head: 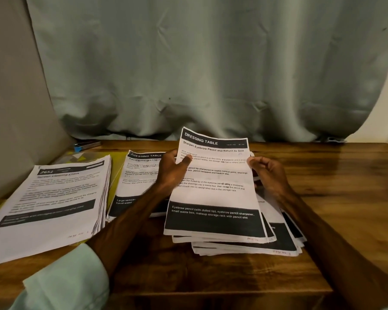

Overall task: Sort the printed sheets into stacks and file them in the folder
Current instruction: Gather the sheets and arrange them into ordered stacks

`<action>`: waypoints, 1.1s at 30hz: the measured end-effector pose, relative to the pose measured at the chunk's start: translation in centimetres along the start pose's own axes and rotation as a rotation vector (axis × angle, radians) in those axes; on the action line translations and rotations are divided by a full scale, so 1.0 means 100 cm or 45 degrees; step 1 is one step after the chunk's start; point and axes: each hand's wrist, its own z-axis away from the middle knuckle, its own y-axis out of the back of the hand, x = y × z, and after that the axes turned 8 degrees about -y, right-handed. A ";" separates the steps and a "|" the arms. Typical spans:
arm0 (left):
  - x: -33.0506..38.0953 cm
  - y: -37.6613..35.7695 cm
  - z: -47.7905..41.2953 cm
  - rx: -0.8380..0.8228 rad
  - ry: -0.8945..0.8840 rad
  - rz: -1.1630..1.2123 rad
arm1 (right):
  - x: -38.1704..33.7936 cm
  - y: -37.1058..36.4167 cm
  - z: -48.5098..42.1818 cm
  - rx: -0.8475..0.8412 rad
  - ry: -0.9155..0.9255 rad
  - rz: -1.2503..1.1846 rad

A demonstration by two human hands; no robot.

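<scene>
A printed sheet headed "Dressing Table" [213, 193] is tilted up off a loose, fanned pile of sheets [244, 247] at the centre right of the wooden table. My left hand [173, 171] pinches its upper left edge, thumb on the print. My right hand [267, 173] holds the sheet's right edge with curled fingers. A thick stack titled "2652" [52, 204] lies at the left. A thinner "Dressing Table" stack [139, 177] sits in the middle, partly behind my left forearm. A yellow folder [119, 159] lies under these two stacks.
A blue-tipped stapler [86, 146] rests at the table's back left corner. A grey curtain [211, 74] hangs behind the table. A beige padded panel [14, 119] stands at the left. Bare wood [334, 186] shows to the right of the pile.
</scene>
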 end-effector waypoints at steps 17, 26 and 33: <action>-0.007 -0.003 -0.001 0.018 -0.014 -0.063 | -0.002 0.012 0.004 0.080 0.127 -0.015; -0.011 0.011 -0.009 0.030 -0.018 -0.045 | 0.018 0.042 -0.021 0.434 0.230 1.024; -0.012 0.015 -0.010 0.047 -0.014 -0.031 | 0.023 0.047 -0.021 0.375 0.270 1.049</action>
